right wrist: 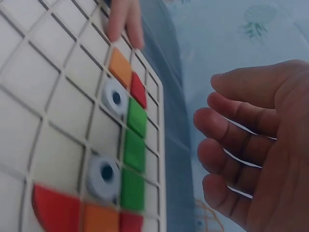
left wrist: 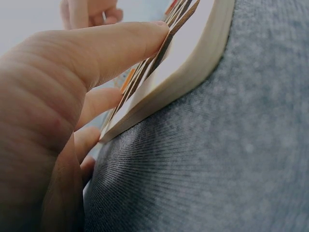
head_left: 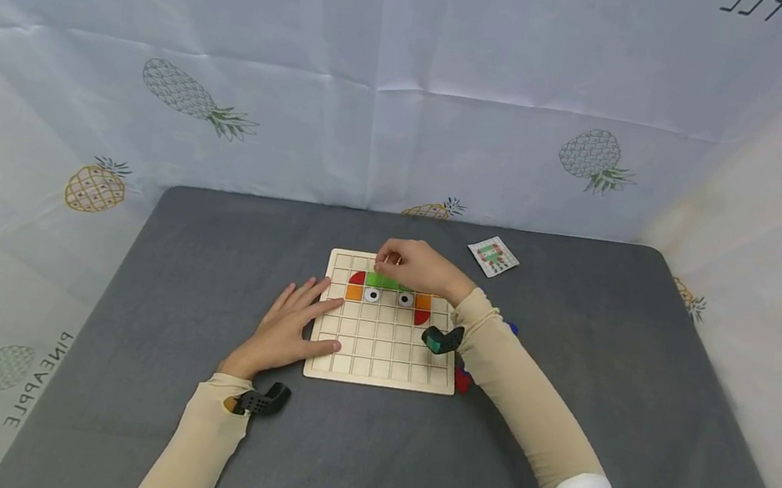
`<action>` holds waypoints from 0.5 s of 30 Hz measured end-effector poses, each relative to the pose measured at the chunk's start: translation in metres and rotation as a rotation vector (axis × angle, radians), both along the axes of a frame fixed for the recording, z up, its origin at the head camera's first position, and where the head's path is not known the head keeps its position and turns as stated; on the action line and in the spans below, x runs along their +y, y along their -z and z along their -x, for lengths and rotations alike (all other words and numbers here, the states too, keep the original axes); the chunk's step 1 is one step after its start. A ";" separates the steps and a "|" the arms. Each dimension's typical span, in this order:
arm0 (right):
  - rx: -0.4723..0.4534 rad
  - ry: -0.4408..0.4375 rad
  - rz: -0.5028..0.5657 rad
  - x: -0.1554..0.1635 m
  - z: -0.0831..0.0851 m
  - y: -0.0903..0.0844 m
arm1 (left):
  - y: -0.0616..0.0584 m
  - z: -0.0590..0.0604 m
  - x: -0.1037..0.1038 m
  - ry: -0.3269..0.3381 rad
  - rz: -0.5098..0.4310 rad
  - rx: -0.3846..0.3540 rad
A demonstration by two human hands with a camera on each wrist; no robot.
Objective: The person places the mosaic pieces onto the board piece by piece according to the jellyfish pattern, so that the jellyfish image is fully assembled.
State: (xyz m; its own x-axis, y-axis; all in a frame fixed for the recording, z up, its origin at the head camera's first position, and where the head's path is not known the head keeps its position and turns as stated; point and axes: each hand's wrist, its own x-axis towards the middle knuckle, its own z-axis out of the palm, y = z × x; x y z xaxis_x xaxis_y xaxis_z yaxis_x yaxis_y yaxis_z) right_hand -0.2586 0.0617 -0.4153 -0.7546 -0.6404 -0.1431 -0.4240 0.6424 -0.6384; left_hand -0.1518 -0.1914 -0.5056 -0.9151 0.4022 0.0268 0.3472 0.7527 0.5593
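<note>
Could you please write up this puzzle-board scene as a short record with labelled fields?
Surface: grey table, pineapple-print cloth behind
Board: wooden grid board, lying flat
Pieces on board: green squares in a row; two white eye pieces; orange squares; red quarter-round pieces
Left hand: fingers straight, resting on the board's left edge
Right hand: over the board's top rows, fingers loosely curled, holding nothing visible
Nearby: small pattern card on the table, beyond the board

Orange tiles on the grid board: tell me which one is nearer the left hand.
The orange tile at the left end of the row, beside the left eye piece. It lies just off the left hand; the other orange tile lies beyond the right eye piece.
</note>
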 end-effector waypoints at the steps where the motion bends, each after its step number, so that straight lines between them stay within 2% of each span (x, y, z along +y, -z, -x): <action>1: -0.004 0.004 0.005 0.006 0.001 -0.003 | 0.000 0.000 0.000 -0.001 0.001 0.000; 7: -0.036 0.064 0.021 0.047 0.004 -0.018 | 0.000 0.001 0.000 0.003 0.003 0.005; 11: -0.031 0.115 0.021 0.071 0.006 -0.022 | -0.001 0.001 0.000 0.007 0.009 0.008; 15: -0.046 0.174 0.014 0.092 0.001 -0.024 | -0.001 0.000 0.001 0.010 0.012 0.004</action>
